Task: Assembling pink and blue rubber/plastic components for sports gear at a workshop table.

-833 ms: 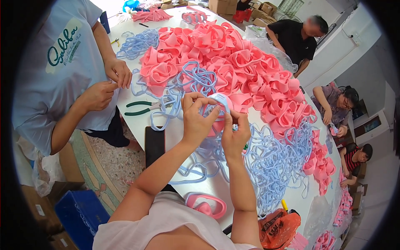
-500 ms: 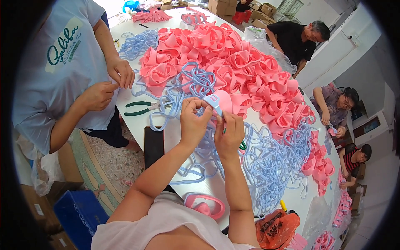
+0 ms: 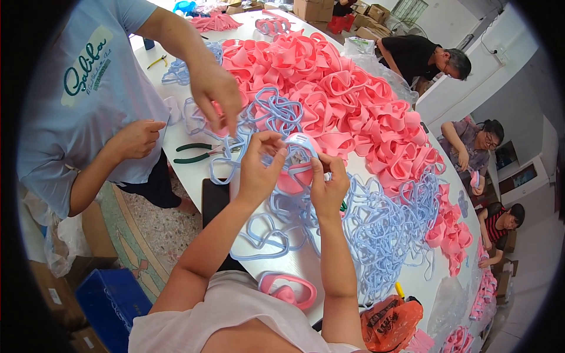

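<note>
In front of me is a curved pink band with pale blue trim (image 3: 302,141), raised above the table. My right hand (image 3: 329,183) pinches its right edge between thumb and fingers. At its left edge my left hand (image 3: 261,166) has thumb and fingers apart, close beside the trim. Loose pale blue loops (image 3: 276,109) lie behind and below the piece, and a large heap of pink bands (image 3: 306,65) covers the table beyond. Nearer my body rests another pink band with blue trim (image 3: 288,289).
Green-handled pliers (image 3: 197,154) and a dark phone-like slab (image 3: 215,197) lie left of my hands. A tangle of blue loops (image 3: 382,229) spreads to the right, near an orange plastic bag (image 3: 391,323). A co-worker's hand (image 3: 218,97) reaches over the table from the left.
The pink band has turned, showing its blue-trimmed opening. My left hand has loosened and shifted slightly left. The co-worker at left has stretched one arm across the table.
</note>
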Available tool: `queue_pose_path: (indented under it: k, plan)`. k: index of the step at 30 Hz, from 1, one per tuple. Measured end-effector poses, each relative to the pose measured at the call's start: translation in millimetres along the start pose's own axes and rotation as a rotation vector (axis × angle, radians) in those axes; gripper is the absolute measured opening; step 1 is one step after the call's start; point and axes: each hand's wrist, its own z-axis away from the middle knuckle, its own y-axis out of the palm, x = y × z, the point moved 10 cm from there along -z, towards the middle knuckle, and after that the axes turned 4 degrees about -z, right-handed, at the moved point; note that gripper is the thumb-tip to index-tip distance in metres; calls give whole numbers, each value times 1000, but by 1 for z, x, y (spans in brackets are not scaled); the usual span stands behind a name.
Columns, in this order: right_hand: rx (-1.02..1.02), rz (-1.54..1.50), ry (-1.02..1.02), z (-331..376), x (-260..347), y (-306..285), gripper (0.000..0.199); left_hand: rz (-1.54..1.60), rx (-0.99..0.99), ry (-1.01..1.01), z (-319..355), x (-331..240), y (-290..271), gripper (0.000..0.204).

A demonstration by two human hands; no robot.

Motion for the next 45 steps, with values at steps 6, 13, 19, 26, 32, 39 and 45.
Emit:
queue_pose_path:
  k: [6, 13, 19, 26, 32, 39, 45]
  plan:
    - [153, -168, 175, -5, -16, 7, 16, -286, 350, 75, -14, -10, 21, 33]
    - [220, -231, 202, -8, -8, 11, 16, -359, 297, 78, -11, 5, 21, 30]
    - [264, -150, 183, -16, -2, 6, 18, -393, 294, 109, -14, -22, 22, 28]
    - [439, -228, 209, -16, 2, 16, 14, -441, 444, 340, -9, -40, 39, 20]
    - [645, -708, 524, 3, -22, 13, 48, -260, 393, 256, -10, -34, 17, 15]
    - [775, -945, 677, 18, -10, 18, 60, -123, 410, 193, -8, -35, 15, 14]
    - [770, -903, 587, 12, 8, 21, 61, -38, 423, 182, -3, -35, 11, 14]
